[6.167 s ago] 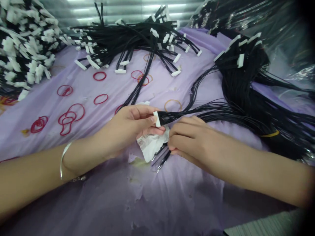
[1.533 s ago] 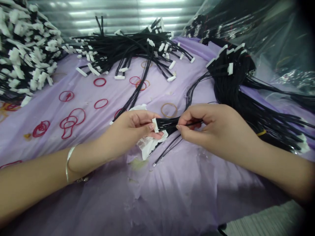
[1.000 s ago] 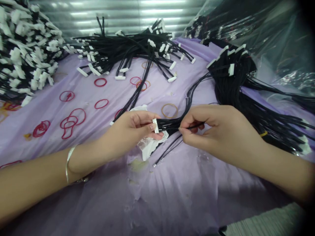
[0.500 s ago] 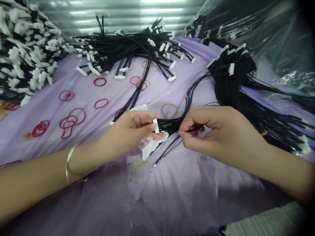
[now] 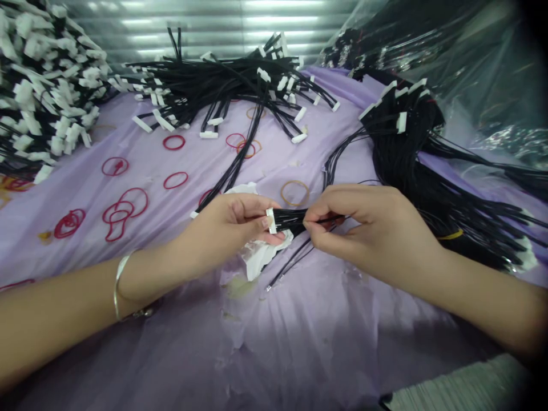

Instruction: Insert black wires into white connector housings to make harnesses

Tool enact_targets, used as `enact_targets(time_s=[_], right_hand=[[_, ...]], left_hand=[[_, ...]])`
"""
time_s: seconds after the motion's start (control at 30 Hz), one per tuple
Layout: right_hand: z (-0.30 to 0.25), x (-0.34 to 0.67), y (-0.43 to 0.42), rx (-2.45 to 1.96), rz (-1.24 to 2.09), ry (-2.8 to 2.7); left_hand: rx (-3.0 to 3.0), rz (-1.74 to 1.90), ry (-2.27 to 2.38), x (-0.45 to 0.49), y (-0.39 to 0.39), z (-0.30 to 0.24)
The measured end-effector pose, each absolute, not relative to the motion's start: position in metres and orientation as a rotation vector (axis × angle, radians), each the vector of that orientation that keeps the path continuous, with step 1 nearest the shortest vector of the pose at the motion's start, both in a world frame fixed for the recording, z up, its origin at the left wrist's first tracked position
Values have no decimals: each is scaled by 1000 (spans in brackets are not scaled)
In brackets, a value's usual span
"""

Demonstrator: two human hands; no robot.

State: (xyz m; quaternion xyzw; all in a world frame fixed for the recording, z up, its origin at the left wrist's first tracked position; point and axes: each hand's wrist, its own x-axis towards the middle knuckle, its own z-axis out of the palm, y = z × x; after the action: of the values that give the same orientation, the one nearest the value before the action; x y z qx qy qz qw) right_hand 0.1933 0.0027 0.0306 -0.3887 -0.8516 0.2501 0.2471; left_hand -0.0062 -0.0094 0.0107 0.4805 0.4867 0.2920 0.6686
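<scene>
One connector (image 5: 271, 221) in left hand (image 5: 226, 225); black wires (image 5: 291, 220) in right hand (image 5: 363, 228)

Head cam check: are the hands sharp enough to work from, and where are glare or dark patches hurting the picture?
Head view: the white connector in the left hand and the black wires at the right hand look sharp, without obvious motion blur; glare streaks the metal wall and plastic sheet; the top right corner falls dark.

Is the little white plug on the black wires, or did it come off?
It's on: the black wires run straight into the white connector, which the left hand pinches.
</scene>
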Motion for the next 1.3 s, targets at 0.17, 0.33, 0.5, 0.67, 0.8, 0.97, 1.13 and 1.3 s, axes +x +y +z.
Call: enact_targets(time_s=[0.17,0.33,0.5,0.67,0.8,0.97,1.13,1.3], right_hand=[[30,193,3,-1024,625,-2333],[29,192,3,-1016,690,-2318],[25,190,3,-1002,608,-2322],[14,186,2,-945,508,-2347],[5,178,2,-933,478,-2342],[14,181,4,-922,472,-2397],[36,204,20,-1095,197,-2588],[51,217,45,-1090,351,-2805]], left_hand=[[1027,665,1109,-7,-9,10],[943,690,1115,-7,-9,9],[957,696,1098,-8,-9,7],[973,682,1085,-8,-8,9],[981,657,1090,-5,-9,12],[932,681,1077,-6,-11,12],[913,813,1047,-6,-13,15],[1140,811,1009,-8,-20,16]])
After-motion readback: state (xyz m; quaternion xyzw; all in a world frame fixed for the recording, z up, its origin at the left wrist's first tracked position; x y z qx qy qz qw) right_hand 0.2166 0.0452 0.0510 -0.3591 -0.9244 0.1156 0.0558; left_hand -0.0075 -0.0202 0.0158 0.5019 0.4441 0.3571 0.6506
